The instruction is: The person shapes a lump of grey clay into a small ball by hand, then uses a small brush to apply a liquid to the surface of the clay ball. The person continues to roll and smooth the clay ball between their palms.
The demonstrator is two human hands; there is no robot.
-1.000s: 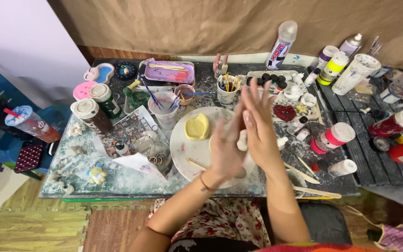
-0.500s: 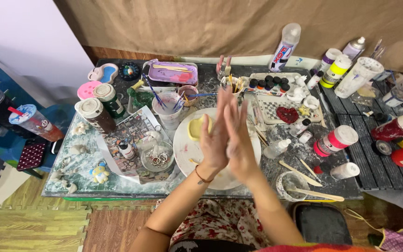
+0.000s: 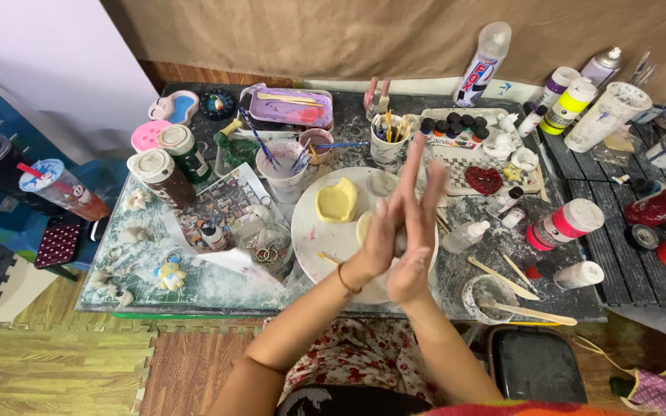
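Pale clay dust coats both palms, which are pressed flat together above the white round plate [image 3: 325,243] at the middle of the cluttered surface [image 3: 194,289]. The left hand [image 3: 383,231] and the right hand [image 3: 419,239] meet palm to palm, fingers stretched toward 12 o'clock, neither clenched. Whether a lump of clay lies between them cannot be told, since the palms hide whatever is there. A thin band circles the left wrist.

On the plate, at 10 o'clock from the hands, sits a yellow clay piece [image 3: 337,200] shaped like a shallow dish. A small grey clay disc [image 3: 383,183] lies at 12 o'clock, just beside the fingertips. At 11 o'clock stands a clear cup [image 3: 283,166] holding brushes, and beyond it a purple tray [image 3: 290,108]. A white mug [image 3: 387,142] packed with tools stands at 12 o'clock. At 1 o'clock a checked tray carries a red heart shape [image 3: 484,180]. At 3 o'clock a red-and-white paint bottle [image 3: 564,225] lies on its side, with wooden sticks [image 3: 502,277] near it at 4 o'clock. Two brown lidded jars [image 3: 159,173] stand at 9 o'clock, well apart from the hands.
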